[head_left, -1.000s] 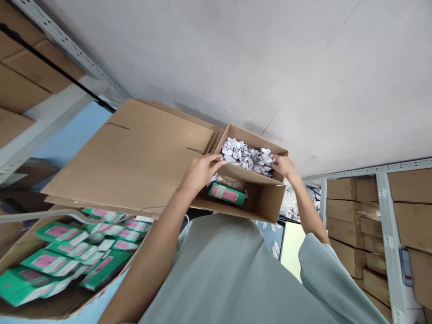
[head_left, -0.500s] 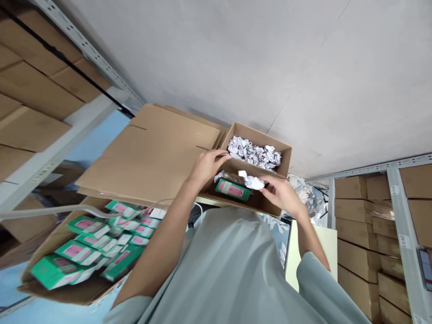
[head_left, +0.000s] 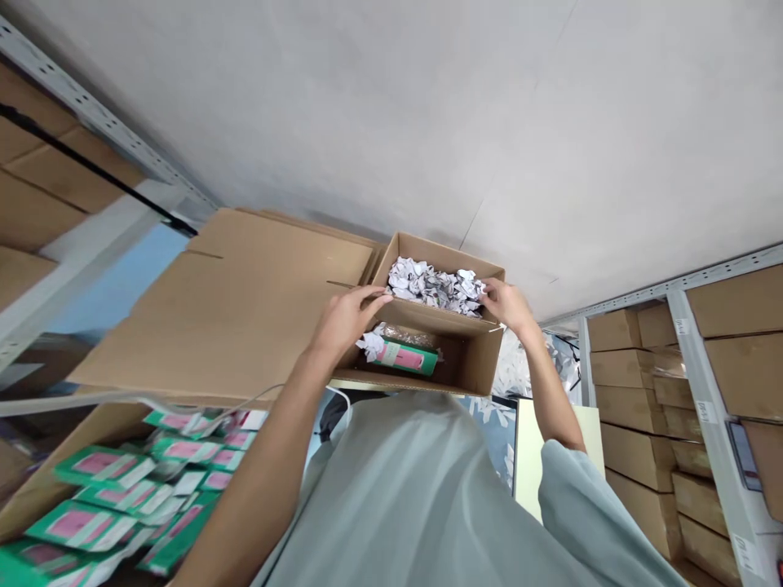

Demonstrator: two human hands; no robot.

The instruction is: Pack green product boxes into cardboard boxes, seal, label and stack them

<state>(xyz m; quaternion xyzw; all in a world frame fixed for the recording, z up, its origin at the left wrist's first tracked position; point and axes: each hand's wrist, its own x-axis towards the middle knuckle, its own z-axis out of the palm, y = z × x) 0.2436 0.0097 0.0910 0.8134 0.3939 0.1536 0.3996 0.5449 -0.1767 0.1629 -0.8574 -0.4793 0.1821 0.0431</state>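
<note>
Two open cardboard boxes stand side by side in front of me. The farther box (head_left: 444,257) holds crumpled white paper (head_left: 428,284). Inside the nearer box (head_left: 489,355) lie a green and pink product box (head_left: 407,357), some clear bubble wrap (head_left: 407,335) and a wad of crumpled paper (head_left: 370,346) at its left end. My left hand (head_left: 348,319) has its thumb and fingers closed at the left end of the rim between the boxes. At the right end of the farther box, my right hand (head_left: 509,306) pinches the crumpled paper with its fingertips.
Flat cardboard sheets (head_left: 238,302) lie to the left. Below them, a large carton holds several green and pink product boxes (head_left: 91,522). A white cable (head_left: 73,405) crosses there. Shelves with brown boxes (head_left: 624,399) stand on the right, near more loose paper (head_left: 519,367).
My right hand has moved from above the nearer box to the farther box's paper. The paper piece it held no longer hangs over the nearer box. The view has shifted.
</note>
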